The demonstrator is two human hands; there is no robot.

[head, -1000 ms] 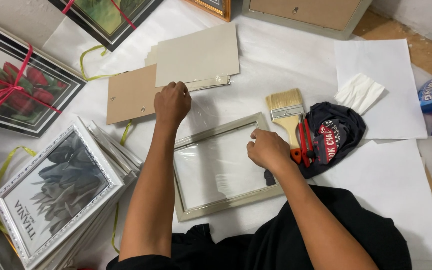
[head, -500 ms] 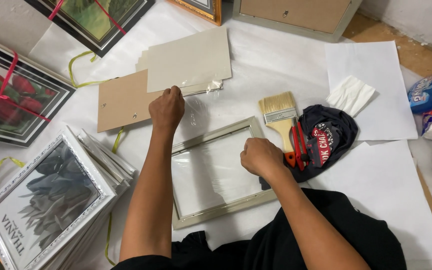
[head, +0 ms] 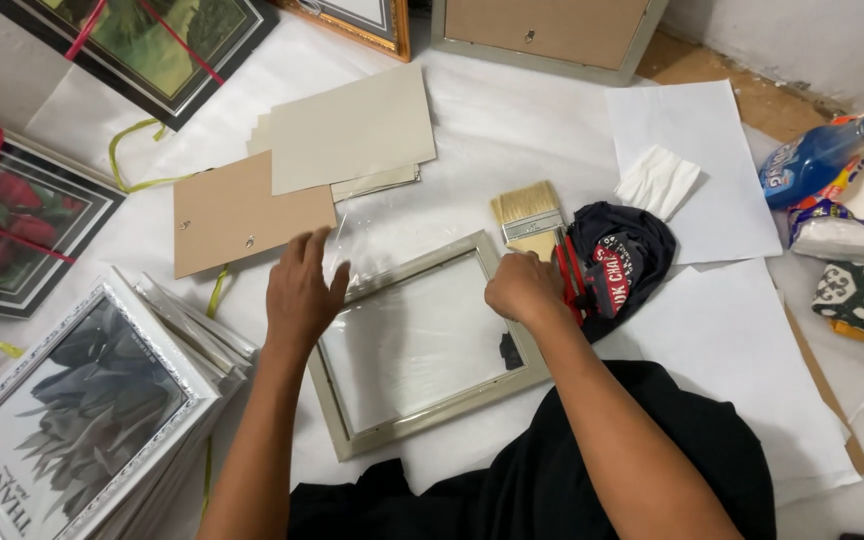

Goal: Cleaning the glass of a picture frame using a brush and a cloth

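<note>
A pale silver picture frame (head: 442, 410) with a glass pane lies flat on the white-covered surface in front of me. My left hand (head: 302, 295) rests on its upper left corner, fingers spread, holding nothing. Just beyond it lies a crumpled clear film (head: 392, 235). My right hand (head: 524, 285) is curled into a fist over the frame's right rail at the upper right corner. A flat paintbrush (head: 527, 215) and a dark printed cloth (head: 622, 255) lie right beside that hand.
A brown backing board (head: 237, 215) and beige mat boards (head: 352, 125) lie beyond the frame. A stack of framed pictures (head: 82, 410) sits at left. White paper sheets (head: 692, 150), a folded tissue (head: 657, 180) and a blue spray bottle (head: 817, 155) are at right.
My left hand has drawn back from the clear film and backing board to the frame's upper left corner and spread its fingers. The right hand stays on the frame's right rail.
</note>
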